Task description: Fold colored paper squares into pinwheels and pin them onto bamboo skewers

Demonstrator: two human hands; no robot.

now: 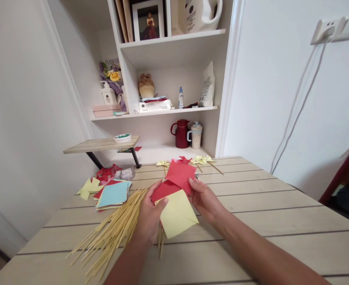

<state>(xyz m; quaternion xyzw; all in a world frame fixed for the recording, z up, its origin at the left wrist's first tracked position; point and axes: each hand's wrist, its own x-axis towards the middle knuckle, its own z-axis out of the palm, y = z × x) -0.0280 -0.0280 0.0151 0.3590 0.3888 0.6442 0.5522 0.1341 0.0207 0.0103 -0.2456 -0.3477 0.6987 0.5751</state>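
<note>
Above the slatted table (251, 229), my left hand (152, 213) is closed on a yellow paper square (178, 215) and a red one behind it, thumb on top. My right hand (205, 200) pinches another red paper square (181, 175) near its lower right corner; it overlaps the red paper in the left hand. Under and beside my left forearm lies a fanned pile of thin wooden sticks (115, 227). Left of them rests a stack of coloured paper squares (114, 194), light blue on top.
Paper pinwheels (202, 159) on sticks lie at the table's back. A yellow folded pinwheel (90, 188) and red paper pieces (107, 173) are at the left, below a small raised shelf (103, 144). A red jug (182, 133) and a cup (196, 135) stand behind.
</note>
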